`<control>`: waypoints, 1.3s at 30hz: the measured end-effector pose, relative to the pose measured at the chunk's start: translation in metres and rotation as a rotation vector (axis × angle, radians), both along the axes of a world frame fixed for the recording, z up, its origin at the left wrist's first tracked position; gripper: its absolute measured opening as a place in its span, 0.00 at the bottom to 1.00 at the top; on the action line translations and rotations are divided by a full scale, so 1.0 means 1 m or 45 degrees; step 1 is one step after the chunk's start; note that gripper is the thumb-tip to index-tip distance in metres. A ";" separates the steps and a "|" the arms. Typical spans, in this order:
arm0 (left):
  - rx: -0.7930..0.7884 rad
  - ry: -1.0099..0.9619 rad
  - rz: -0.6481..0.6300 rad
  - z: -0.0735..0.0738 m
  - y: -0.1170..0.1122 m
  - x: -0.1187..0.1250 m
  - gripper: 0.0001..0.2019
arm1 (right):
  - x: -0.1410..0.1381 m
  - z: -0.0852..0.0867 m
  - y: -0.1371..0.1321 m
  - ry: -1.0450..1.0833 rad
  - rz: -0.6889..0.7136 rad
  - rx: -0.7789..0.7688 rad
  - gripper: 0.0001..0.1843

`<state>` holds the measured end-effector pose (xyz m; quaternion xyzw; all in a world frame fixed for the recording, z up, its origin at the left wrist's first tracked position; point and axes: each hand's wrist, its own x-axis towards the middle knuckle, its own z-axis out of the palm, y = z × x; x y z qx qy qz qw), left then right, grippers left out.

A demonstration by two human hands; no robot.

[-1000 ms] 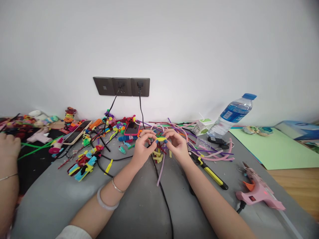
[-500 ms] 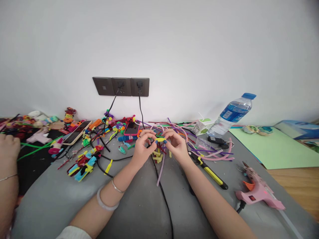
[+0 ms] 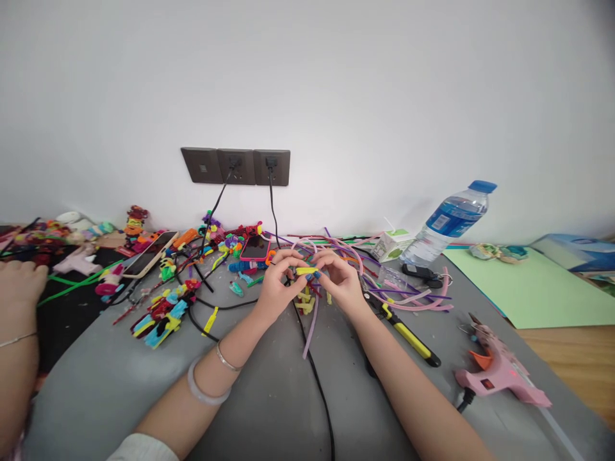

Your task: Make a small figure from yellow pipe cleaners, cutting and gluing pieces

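Observation:
Between my fingertips is a short yellow pipe cleaner piece, held just above the heap of craft stems. My left hand pinches its left end with thumb and fingers. From the other side my right hand closes on its right end, and both thumbs nearly meet. Below the hands lie pale yellow pipe cleaner bits and a lilac pipe cleaner. Yellow-and-black handled pliers rest beside my right wrist.
A pink glue gun lies at right. A tilted water bottle, drink carton and car key stand or lie behind. Colourful pipe cleaner figures and a phone are at left. Another person's hand is far left. A black cable crosses the table.
The yellow piece has shifted slightly left and tilted between my fingers, and my thumbs have come a little closer together. The other person's hand at far left has moved slightly right.

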<state>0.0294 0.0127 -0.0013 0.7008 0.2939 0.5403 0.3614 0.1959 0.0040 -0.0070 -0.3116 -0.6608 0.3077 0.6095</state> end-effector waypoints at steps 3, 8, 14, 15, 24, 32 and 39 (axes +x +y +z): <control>0.024 0.009 0.013 -0.002 0.001 -0.001 0.05 | 0.000 0.000 0.000 0.000 -0.010 -0.003 0.05; 0.057 0.006 0.040 -0.004 0.003 -0.003 0.07 | 0.000 0.002 0.000 0.018 -0.036 -0.007 0.06; 0.086 0.007 0.075 -0.003 0.003 -0.004 0.08 | 0.000 0.003 0.000 0.031 -0.059 -0.020 0.07; 0.085 0.001 0.081 -0.003 0.003 -0.004 0.08 | 0.000 0.003 0.000 0.035 -0.056 -0.020 0.07; 0.146 -0.002 0.097 -0.003 0.005 -0.005 0.10 | 0.001 0.001 -0.002 0.007 0.011 -0.009 0.07; 0.228 0.019 0.085 -0.008 0.008 -0.005 0.12 | 0.000 -0.001 0.001 0.006 -0.017 0.005 0.06; 0.303 0.022 0.118 -0.007 0.008 -0.005 0.11 | 0.000 0.002 0.000 0.010 -0.042 -0.018 0.08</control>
